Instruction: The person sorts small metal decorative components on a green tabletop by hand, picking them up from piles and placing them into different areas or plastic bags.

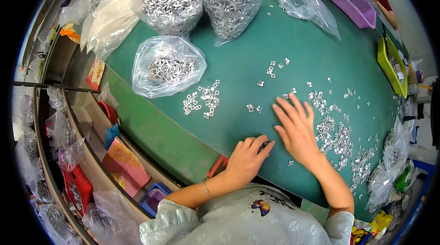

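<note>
On the green tabletop (pixel 233 68), my left hand (pixel 247 160) is curled near the front edge. Its fingers close around something small and dark, mostly hidden by them. My right hand (pixel 295 128) reaches forward with fingers stretched and apart, palm down over the table. Just past its fingertips lie a few small silver metal pieces (pixel 293 91). To its right spreads a loose pile of similar silver pieces (pixel 326 128). Between the hands and a clear bag sit a pair of pieces (pixel 250 107). Farther left lies a flat cluster of open-looking silver pieces (pixel 210 99).
An open clear bag (pixel 142 73) of silver rings stands at the left, with fuller bags (pixel 172 4) behind. A purple bin (pixel 348 4) and a yellow-green basket (pixel 389 66) line the far right. Another person (pixel 389 13) sits beyond. Shelves with bags (pixel 82 137) run along the left.
</note>
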